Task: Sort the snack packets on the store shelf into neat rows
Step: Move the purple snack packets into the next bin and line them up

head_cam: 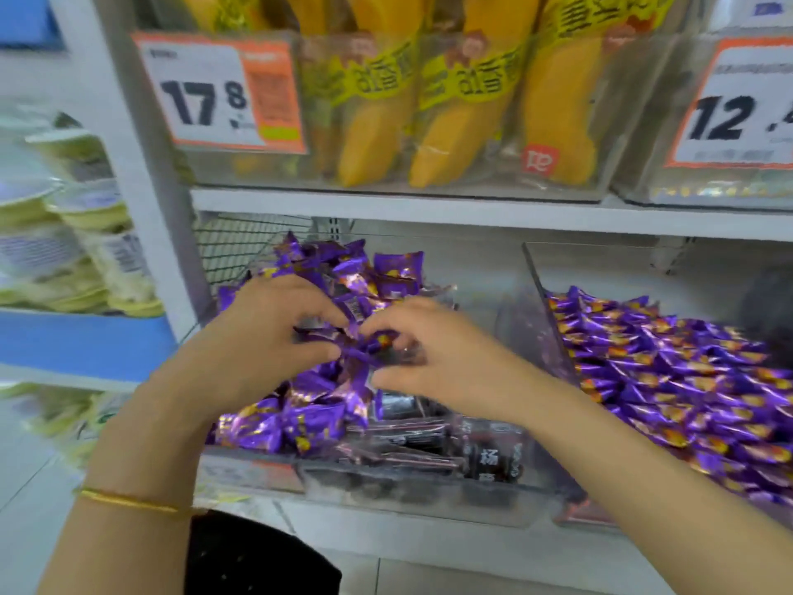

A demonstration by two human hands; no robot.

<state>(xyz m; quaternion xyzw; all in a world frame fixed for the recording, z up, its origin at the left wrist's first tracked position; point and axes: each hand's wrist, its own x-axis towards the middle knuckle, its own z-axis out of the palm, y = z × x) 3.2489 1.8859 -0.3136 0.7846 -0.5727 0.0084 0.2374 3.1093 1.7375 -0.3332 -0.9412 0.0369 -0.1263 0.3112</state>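
Store shelving (386,204) filled the view. At its lower level the left hand (257,337) and right hand (433,362) met over a clear bin (429,504), each pinching purple snack packets (317,423) atop a jumbled heap, likely to lift them out for straightening. Dark packets (429,444) lay at the front. A neighbouring bin (545,302) held tidier rows; yellow packs (463,122) stood above.
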